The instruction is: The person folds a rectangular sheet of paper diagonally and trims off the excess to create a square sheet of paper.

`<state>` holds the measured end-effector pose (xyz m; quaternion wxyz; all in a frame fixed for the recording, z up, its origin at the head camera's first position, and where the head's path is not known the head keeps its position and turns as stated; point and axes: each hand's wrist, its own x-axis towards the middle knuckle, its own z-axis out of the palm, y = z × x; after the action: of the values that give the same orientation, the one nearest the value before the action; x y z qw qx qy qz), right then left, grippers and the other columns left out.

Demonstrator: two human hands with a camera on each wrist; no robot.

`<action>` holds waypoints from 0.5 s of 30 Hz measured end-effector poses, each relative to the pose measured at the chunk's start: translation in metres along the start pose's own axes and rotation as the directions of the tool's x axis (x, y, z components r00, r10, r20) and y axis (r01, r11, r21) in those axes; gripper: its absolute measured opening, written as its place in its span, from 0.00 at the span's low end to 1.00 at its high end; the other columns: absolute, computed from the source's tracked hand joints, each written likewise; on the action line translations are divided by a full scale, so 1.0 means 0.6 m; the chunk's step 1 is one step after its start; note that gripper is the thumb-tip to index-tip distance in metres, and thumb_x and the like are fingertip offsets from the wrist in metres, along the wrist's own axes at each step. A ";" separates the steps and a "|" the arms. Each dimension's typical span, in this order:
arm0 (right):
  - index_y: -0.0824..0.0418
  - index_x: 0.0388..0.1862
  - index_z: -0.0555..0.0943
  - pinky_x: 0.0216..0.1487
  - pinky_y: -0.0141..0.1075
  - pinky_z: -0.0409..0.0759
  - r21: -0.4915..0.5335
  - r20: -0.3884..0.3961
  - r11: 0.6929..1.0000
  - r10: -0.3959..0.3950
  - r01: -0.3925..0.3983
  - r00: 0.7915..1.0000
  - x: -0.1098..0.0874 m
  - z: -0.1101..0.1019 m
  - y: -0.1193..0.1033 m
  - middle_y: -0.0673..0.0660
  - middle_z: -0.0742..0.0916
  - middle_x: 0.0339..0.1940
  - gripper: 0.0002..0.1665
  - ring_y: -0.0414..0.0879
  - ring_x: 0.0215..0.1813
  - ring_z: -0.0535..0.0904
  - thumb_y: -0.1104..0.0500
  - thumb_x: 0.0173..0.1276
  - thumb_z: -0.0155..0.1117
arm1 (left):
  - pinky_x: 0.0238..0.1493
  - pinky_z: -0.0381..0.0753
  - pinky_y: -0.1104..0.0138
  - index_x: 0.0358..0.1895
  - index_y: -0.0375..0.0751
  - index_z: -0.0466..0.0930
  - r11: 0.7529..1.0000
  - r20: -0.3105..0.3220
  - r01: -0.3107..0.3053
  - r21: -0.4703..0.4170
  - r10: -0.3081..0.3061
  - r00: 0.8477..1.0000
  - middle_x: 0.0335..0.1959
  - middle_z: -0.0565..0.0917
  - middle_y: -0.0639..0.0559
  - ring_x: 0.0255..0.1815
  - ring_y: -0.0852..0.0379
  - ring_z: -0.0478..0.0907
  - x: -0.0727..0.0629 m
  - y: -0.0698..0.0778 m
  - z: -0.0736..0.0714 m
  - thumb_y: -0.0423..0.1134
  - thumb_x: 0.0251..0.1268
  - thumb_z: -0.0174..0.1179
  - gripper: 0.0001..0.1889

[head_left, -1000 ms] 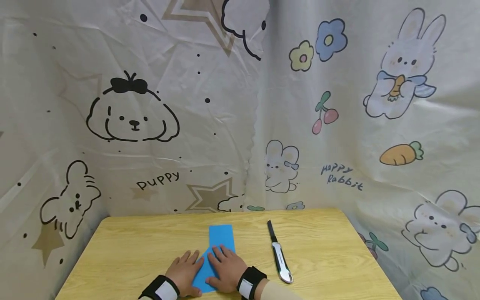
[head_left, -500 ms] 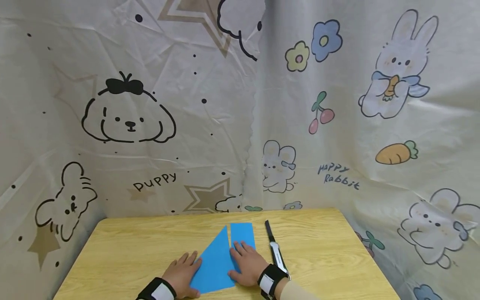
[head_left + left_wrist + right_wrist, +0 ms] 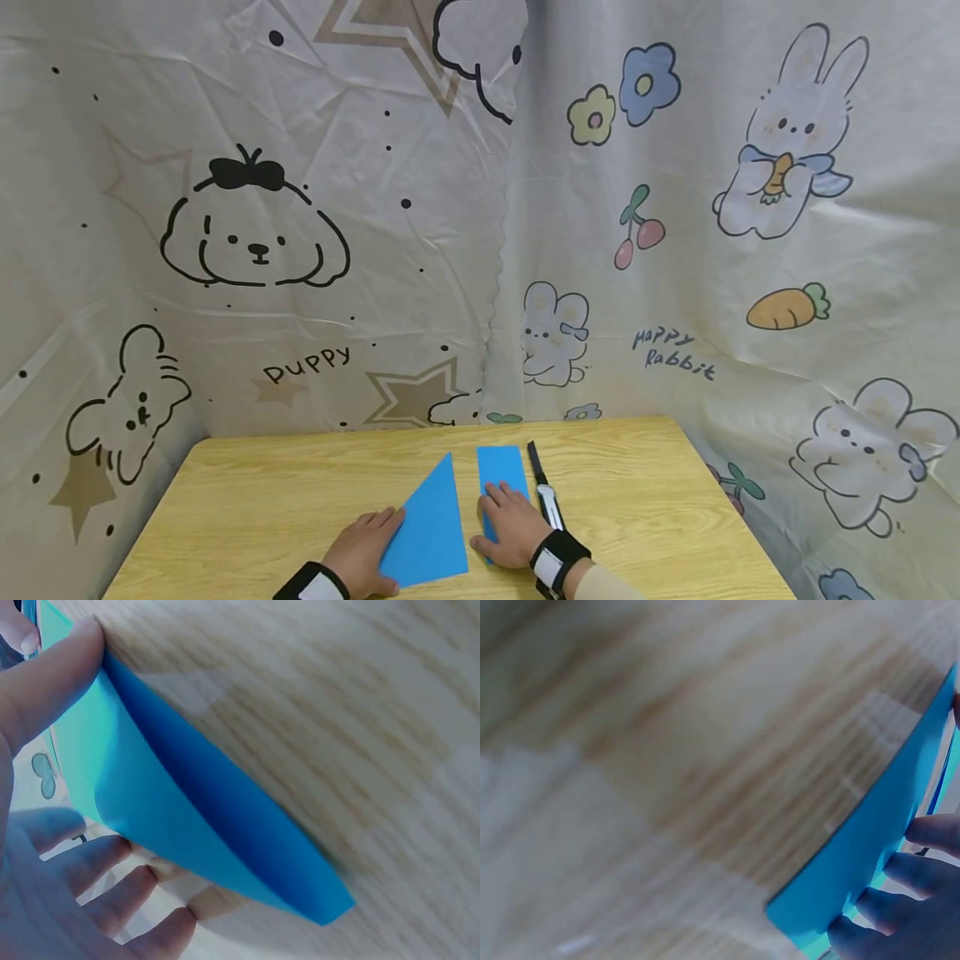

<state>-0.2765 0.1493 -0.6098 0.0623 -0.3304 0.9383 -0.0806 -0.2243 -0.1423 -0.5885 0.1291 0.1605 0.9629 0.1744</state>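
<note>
A blue paper triangle (image 3: 431, 525), folded in layers, lies on the table, its tip pointing away from me. My left hand (image 3: 363, 552) rests along its left side. In the left wrist view the thumb touches the paper's near edge, the other fingers are spread along the slanted side, and the layers gape at one end. To the right, my right hand (image 3: 513, 527) lies with outstretched fingers on a narrow blue paper strip (image 3: 501, 465), covering its lower part. A clear gap separates strip and triangle. The right wrist view shows the fingertips along the strip (image 3: 855, 862).
A utility knife (image 3: 549, 504) with a dark blade lies just right of the strip, its handle's lower end hidden by my right wrist. The wooden table (image 3: 645, 500) ends at the back against a printed curtain (image 3: 450, 250).
The blue strip has come away from the triangle and slid right under my right hand, close to the knife. My left hand has stayed beside the triangle, which is now uncovered.
</note>
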 end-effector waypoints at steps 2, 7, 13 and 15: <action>0.56 0.67 0.67 0.65 0.57 0.65 0.006 0.000 1.000 0.005 -0.005 1.000 -0.001 -0.002 -0.002 0.62 0.66 0.72 0.37 0.63 0.71 0.61 0.34 0.70 0.48 | 0.61 0.65 0.42 0.69 0.37 0.64 1.000 -0.013 0.000 0.002 0.000 1.000 0.65 0.70 0.39 0.63 0.38 0.66 0.002 0.002 0.003 0.54 0.33 0.80 0.55; 0.55 0.67 0.67 0.66 0.57 0.64 0.009 0.009 1.000 0.026 -0.026 1.000 0.000 -0.003 -0.003 0.61 0.66 0.72 0.36 0.62 0.72 0.60 0.34 0.70 0.49 | 0.59 0.67 0.44 0.69 0.36 0.63 1.000 -0.032 0.008 -0.007 -0.009 0.999 0.63 0.71 0.40 0.60 0.41 0.67 0.009 0.008 0.009 0.50 0.30 0.81 0.56; 0.54 0.66 0.68 0.66 0.56 0.64 0.011 0.000 0.999 0.032 -0.032 1.000 0.002 0.001 -0.001 0.60 0.66 0.72 0.35 0.61 0.72 0.60 0.34 0.70 0.49 | 0.57 0.69 0.45 0.69 0.35 0.62 1.000 -0.048 0.018 -0.006 -0.018 0.999 0.60 0.72 0.41 0.56 0.43 0.67 0.009 0.012 0.010 0.48 0.29 0.82 0.57; 0.54 0.66 0.68 0.66 0.56 0.63 0.011 -0.003 0.999 0.033 -0.033 0.999 0.000 0.000 -0.003 0.60 0.66 0.72 0.35 0.61 0.72 0.60 0.34 0.70 0.49 | 0.56 0.70 0.45 0.69 0.34 0.62 1.000 -0.048 0.024 -0.014 -0.024 0.999 0.59 0.72 0.41 0.55 0.43 0.67 0.008 0.014 0.009 0.47 0.29 0.82 0.57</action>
<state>-0.2755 0.1479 -0.6098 0.0638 -0.3142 0.9434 -0.0852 -0.2250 -0.1315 -0.5912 0.1092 0.1437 0.9664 0.1831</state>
